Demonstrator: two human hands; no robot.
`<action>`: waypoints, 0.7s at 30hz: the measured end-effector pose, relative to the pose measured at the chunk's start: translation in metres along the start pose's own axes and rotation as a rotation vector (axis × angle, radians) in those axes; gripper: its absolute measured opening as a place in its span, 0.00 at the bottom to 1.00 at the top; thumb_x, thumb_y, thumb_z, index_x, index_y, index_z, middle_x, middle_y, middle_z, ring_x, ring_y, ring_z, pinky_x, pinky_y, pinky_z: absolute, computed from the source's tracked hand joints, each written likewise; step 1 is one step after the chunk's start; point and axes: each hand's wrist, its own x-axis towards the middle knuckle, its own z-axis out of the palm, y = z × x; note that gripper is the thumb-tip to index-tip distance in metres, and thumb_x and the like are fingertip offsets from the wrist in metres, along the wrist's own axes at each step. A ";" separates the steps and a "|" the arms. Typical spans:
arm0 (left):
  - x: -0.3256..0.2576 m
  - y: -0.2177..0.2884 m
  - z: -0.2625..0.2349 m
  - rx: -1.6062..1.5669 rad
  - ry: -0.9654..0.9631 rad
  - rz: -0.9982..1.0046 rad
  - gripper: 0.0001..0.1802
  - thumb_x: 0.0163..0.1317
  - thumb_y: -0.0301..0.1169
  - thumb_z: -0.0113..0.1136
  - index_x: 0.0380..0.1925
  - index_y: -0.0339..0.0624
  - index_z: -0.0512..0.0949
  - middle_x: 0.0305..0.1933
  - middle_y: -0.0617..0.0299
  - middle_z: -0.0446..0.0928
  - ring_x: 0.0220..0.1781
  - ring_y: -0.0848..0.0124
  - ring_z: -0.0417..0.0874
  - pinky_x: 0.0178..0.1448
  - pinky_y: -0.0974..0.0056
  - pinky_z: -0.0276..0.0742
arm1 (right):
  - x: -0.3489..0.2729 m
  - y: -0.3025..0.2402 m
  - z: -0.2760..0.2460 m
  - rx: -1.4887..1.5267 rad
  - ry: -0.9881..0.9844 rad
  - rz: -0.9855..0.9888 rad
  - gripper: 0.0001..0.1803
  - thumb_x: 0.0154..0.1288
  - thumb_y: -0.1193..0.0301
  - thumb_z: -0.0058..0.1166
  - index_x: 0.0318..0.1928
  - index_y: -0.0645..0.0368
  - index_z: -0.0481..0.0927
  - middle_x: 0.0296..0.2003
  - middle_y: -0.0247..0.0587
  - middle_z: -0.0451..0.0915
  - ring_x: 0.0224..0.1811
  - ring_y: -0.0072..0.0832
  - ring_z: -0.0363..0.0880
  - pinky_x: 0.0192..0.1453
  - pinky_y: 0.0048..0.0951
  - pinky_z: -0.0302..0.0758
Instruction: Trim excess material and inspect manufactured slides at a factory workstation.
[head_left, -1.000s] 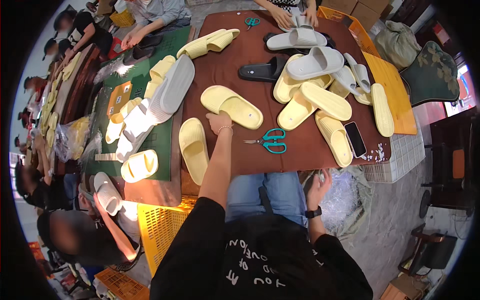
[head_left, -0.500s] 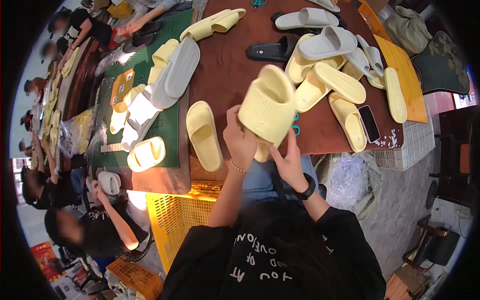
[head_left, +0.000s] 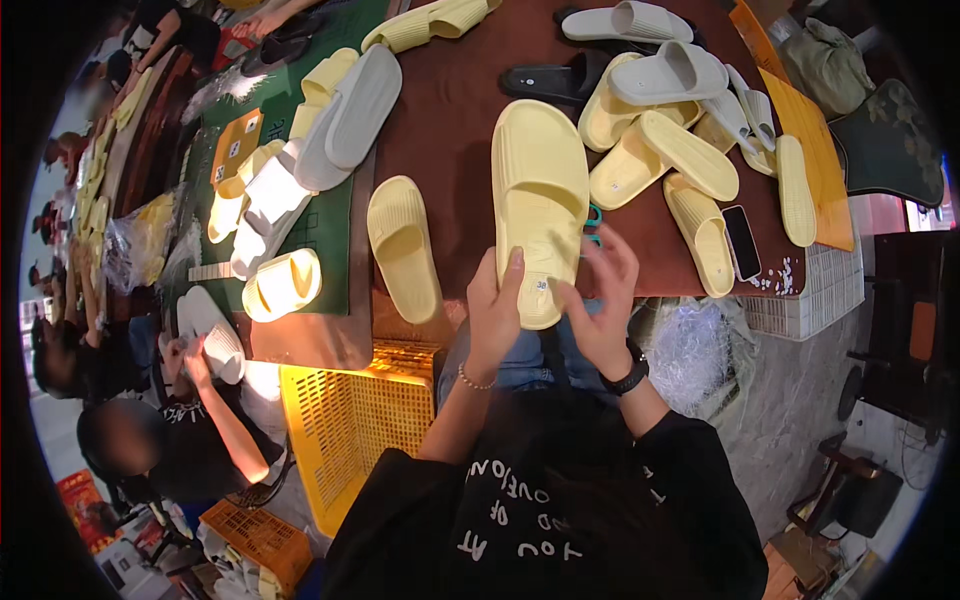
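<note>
A pale yellow slide sandal (head_left: 541, 215) is held up before me, toe away and footbed facing me. My left hand (head_left: 496, 312) grips its heel end from the left, thumb along the edge of the footbed. A small white sticker (head_left: 542, 285) sits on the heel. Beside the heel on the right is my right hand (head_left: 604, 312), fingers apart and slightly blurred; its thumb is close to the sticker, and I cannot tell whether it touches. Another yellow slide (head_left: 405, 250) lies on the brown-covered table (head_left: 450, 130) to the left.
Yellow and grey slides (head_left: 668, 78) lie heaped at the right, near a phone (head_left: 741, 243) and white bits (head_left: 783, 277). Teal-handled scissors (head_left: 594, 216) show behind the held sandal. A yellow crate (head_left: 350, 430) stands below the table's left edge. At left, a co-worker (head_left: 215, 430) handles a grey slide.
The held sandal has turned from showing its strap and toe opening to showing its footbed and heel sticker. My right hand has opened and risen slightly beside the heel.
</note>
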 end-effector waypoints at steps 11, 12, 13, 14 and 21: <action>-0.013 0.018 0.008 0.081 0.029 0.090 0.14 0.71 0.35 0.51 0.38 0.32 0.73 0.30 0.59 0.77 0.34 0.81 0.72 0.38 0.69 0.71 | -0.010 0.007 -0.007 -0.080 -0.124 -0.160 0.13 0.47 0.75 0.64 0.37 0.51 0.84 0.53 0.37 0.74 0.59 0.42 0.66 0.63 0.41 0.64; -0.013 0.020 0.009 0.078 0.028 0.090 0.14 0.71 0.35 0.51 0.38 0.32 0.74 0.31 0.59 0.78 0.34 0.81 0.72 0.38 0.69 0.71 | -0.010 0.009 -0.007 -0.044 -0.110 -0.180 0.12 0.46 0.75 0.65 0.36 0.51 0.84 0.53 0.37 0.74 0.59 0.42 0.67 0.62 0.41 0.64; -0.014 0.021 0.010 0.077 0.028 0.090 0.14 0.70 0.35 0.51 0.38 0.32 0.74 0.31 0.59 0.78 0.34 0.81 0.72 0.37 0.69 0.71 | -0.011 0.009 -0.007 -0.043 -0.112 -0.179 0.12 0.46 0.75 0.65 0.36 0.51 0.84 0.53 0.37 0.74 0.59 0.42 0.67 0.62 0.41 0.64; -0.014 0.023 0.010 0.077 0.029 0.090 0.14 0.70 0.35 0.51 0.38 0.32 0.74 0.31 0.59 0.78 0.34 0.81 0.72 0.37 0.69 0.71 | -0.012 0.009 -0.006 -0.043 -0.114 -0.159 0.12 0.46 0.75 0.65 0.35 0.51 0.83 0.53 0.37 0.74 0.59 0.42 0.67 0.62 0.40 0.65; -0.023 0.028 0.019 0.111 0.093 0.205 0.13 0.71 0.33 0.49 0.41 0.30 0.71 0.34 0.57 0.77 0.36 0.77 0.74 0.40 0.68 0.72 | -0.018 0.002 -0.006 -0.094 -0.021 -0.100 0.15 0.44 0.71 0.70 0.36 0.53 0.83 0.51 0.38 0.75 0.58 0.41 0.68 0.61 0.39 0.65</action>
